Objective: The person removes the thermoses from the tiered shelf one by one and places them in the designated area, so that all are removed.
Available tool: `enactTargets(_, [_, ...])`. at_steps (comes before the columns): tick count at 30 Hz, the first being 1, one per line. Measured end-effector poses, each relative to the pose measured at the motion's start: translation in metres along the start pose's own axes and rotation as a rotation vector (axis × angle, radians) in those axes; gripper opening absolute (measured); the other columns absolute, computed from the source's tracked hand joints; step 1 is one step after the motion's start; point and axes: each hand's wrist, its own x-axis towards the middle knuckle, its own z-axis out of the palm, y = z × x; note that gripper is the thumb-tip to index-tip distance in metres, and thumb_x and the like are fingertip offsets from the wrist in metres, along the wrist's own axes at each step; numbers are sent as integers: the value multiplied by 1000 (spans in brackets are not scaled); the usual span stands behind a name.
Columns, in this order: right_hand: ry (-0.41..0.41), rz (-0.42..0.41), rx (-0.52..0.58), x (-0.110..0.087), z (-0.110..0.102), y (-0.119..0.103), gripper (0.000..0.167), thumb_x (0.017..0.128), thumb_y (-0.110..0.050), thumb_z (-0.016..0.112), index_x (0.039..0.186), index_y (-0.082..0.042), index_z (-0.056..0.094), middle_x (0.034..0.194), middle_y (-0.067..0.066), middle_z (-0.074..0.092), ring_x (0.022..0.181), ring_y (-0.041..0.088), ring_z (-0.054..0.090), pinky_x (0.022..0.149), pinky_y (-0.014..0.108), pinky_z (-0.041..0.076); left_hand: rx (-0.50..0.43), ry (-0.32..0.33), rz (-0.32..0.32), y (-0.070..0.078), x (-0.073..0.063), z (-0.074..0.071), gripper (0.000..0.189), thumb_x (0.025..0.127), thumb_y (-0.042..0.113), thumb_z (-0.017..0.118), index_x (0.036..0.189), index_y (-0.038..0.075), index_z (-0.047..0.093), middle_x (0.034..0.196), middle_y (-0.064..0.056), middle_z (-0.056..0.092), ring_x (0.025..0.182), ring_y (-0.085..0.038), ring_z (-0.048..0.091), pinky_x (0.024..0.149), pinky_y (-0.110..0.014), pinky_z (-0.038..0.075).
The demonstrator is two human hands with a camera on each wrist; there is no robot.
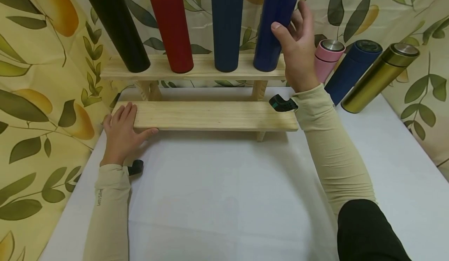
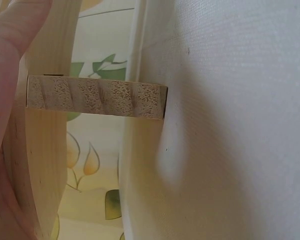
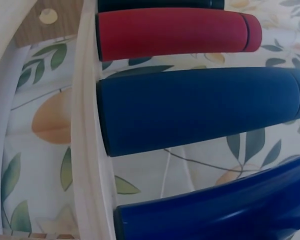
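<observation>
My right hand (image 1: 299, 52) is at a glossy blue bottle (image 1: 275, 38), which stands on the upper board (image 1: 203, 64) of a wooden rack. Its thumb touches the bottle's front; the other fingers extend loosely along the right side, partly hidden behind it. No fingers show in the right wrist view. My left hand (image 1: 121, 136) rests on the left end of the lower board (image 1: 214, 114). The fingers lie straight on top, with the thumb along the front edge. In the left wrist view, the board's edge runs beside that hand, above a wooden support (image 2: 95, 97).
A black bottle (image 1: 121, 31), a red bottle (image 1: 172, 31) and a matte blue bottle (image 1: 228, 31) stand left of the glossy one. Right of the rack are a pink bottle (image 1: 324, 64), a dark blue bottle (image 1: 350, 73) and a gold bottle (image 1: 379, 79). White cloth (image 1: 217, 190) covers the table.
</observation>
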Motion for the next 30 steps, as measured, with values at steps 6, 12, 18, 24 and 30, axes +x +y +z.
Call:
enactTargets(6, [-17, 6, 2, 0, 0, 3, 89, 93, -7, 65, 170, -5, 20, 162, 14, 43, 147, 27, 45, 116, 30, 40, -2, 4, 0, -1, -1, 1, 120, 88, 79, 69, 164, -6, 32, 171, -27, 29, 156, -48, 23, 121, -70, 0])
enactTargets(12, [-13, 12, -7, -1, 0, 5, 85, 93, -7, 66, 168, -7, 26, 159, 16, 47, 144, 29, 49, 115, 32, 43, -2, 6, 0, 0, -1, 1, 120, 88, 80, 68, 164, -6, 32, 171, -27, 29, 156, -48, 23, 121, -70, 0])
enactTargets(18, [1, 30, -36, -1, -2, 9, 84, 93, -8, 69, 167, -8, 30, 155, 19, 51, 141, 32, 53, 115, 37, 43, 4, 0, 0, 1, 0, 2, 121, 88, 80, 67, 165, -6, 31, 171, -27, 28, 156, -48, 23, 121, -71, 0])
enactTargets(24, [-7, 60, -60, 2, -3, 14, 83, 94, -12, 69, 167, -11, 30, 152, 17, 50, 139, 34, 54, 115, 42, 43, -4, 3, -2, 0, -1, 2, 120, 88, 80, 68, 165, -6, 32, 171, -27, 28, 156, -48, 22, 121, -70, -1])
enactTargets(30, [-7, 102, -100, 8, -5, 18, 79, 96, -16, 70, 165, -14, 32, 152, 14, 51, 138, 32, 54, 116, 42, 42, -3, -2, -4, 1, -1, 2, 120, 88, 79, 68, 165, -5, 31, 172, -27, 27, 156, -48, 22, 122, -69, -1])
